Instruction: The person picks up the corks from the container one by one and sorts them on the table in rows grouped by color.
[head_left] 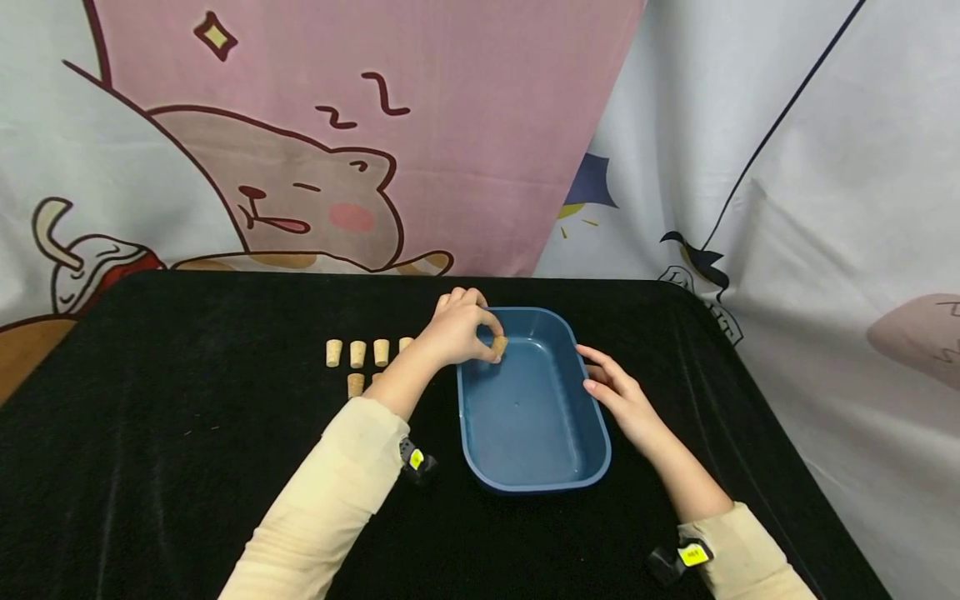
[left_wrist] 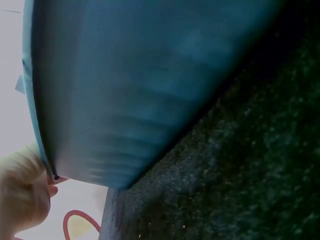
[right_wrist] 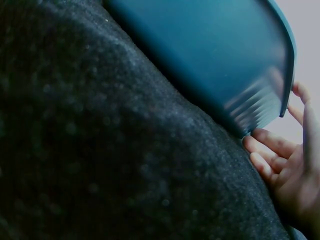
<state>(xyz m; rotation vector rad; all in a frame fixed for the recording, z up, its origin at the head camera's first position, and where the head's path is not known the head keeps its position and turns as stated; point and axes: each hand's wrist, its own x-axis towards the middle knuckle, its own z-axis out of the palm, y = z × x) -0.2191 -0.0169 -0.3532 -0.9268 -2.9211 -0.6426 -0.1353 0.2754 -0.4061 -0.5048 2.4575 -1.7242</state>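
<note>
A blue rectangular basin (head_left: 525, 417) stands on the black cloth in front of me. Over its far left part, my left hand (head_left: 459, 329) pinches a small tapered cork stopper (head_left: 500, 345) between thumb and finger, inside the rim. My right hand (head_left: 618, 398) rests against the basin's right side with fingertips at the rim; in the right wrist view its fingers (right_wrist: 272, 145) touch the outer wall, fairly straight. To the left on the cloth, several more cork stoppers (head_left: 357, 354) stand in two rows, partly hidden by the left forearm.
Black cloth (head_left: 187, 467) covers the table. Behind it hangs a curtain (head_left: 480, 150) printed with a cartoon bear. Both wrists carry small black cameras (head_left: 418, 460) with yellow labels.
</note>
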